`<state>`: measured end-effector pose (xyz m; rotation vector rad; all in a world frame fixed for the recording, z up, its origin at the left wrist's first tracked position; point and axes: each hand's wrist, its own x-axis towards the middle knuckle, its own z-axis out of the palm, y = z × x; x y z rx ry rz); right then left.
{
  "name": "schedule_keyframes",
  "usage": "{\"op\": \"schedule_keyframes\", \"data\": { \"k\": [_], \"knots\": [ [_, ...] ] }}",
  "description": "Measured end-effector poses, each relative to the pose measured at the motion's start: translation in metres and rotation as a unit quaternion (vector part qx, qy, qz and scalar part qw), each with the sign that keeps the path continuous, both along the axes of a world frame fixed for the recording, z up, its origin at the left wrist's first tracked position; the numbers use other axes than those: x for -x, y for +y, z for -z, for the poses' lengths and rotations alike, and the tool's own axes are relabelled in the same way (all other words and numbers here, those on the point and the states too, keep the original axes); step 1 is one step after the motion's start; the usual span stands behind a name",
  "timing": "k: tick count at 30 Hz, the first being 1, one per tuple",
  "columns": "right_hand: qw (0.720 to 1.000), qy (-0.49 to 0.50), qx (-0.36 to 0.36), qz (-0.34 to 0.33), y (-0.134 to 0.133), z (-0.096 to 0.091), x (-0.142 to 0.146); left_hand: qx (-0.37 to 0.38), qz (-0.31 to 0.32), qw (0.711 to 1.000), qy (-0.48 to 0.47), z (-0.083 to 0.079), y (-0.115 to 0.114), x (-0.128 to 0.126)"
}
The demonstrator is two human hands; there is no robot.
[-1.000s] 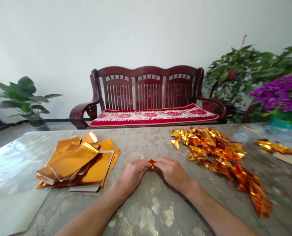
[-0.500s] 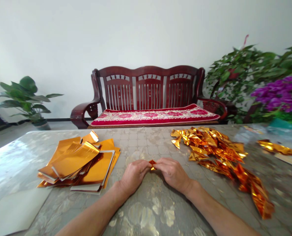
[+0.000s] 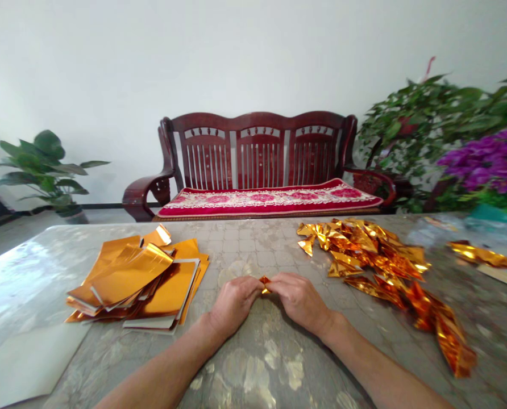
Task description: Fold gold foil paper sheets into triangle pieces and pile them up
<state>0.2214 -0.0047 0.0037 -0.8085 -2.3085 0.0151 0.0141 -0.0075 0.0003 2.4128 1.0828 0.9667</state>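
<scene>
Both my hands meet at the middle of the patterned table, pinching one small piece of folded gold foil paper between them. My left hand grips its left end, and my right hand has the right end. Only the folded centre shows; the fingers cover the rest. On the left lies a loose stack of flat gold foil paper sheets, some with pale undersides. A heap of folded gold foil pieces spreads over the right side, trailing toward me.
A pale sheet lies at the near left. Clear plastic wrapping and a separate folded foil piece are at the far right. Beyond the table stand a wooden bench, a potted plant and purple flowers.
Almost nothing differs. Both hands keep their pinch on the folded foil paper, whose visible centre looks slightly shifted, and the camera view has moved very slightly.
</scene>
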Motion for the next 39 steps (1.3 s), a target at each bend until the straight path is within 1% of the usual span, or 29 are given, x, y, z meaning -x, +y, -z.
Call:
{"op": "schedule_keyframes", "data": {
  "k": [4, 10, 12, 19, 27, 33, 39],
  "knots": [
    [1.0, 0.0, 0.001, 0.004, 0.001, 0.001, 0.0, -0.006, -0.01, 1.0, -0.009, 0.001, 0.001, 0.0],
    [1.0, 0.015, 0.007, 0.018, 0.003, 0.002, -0.001, -0.01, -0.062, 0.998, -0.012, 0.003, 0.004, 0.0],
    [1.0, 0.017, 0.011, 0.018, 0.003, 0.002, -0.001, -0.004, -0.058, 0.998, -0.012, 0.004, 0.004, 0.0],
    [0.999, 0.044, 0.03, 0.0, 0.002, 0.001, -0.001, 0.014, -0.017, 1.0, -0.001, 0.0, 0.001, -0.001],
    [0.997, 0.062, 0.051, 0.007, -0.001, -0.001, 0.003, -0.001, -0.01, 1.0, 0.003, 0.002, 0.002, -0.001],
    [0.998, 0.054, 0.038, 0.014, -0.004, -0.002, 0.005, -0.006, -0.014, 0.999, 0.029, 0.001, -0.003, -0.001],
    [0.999, 0.02, 0.011, 0.024, -0.008, -0.003, 0.006, -0.029, -0.024, 0.997, 0.061, -0.001, -0.008, -0.002]
  ]
}}
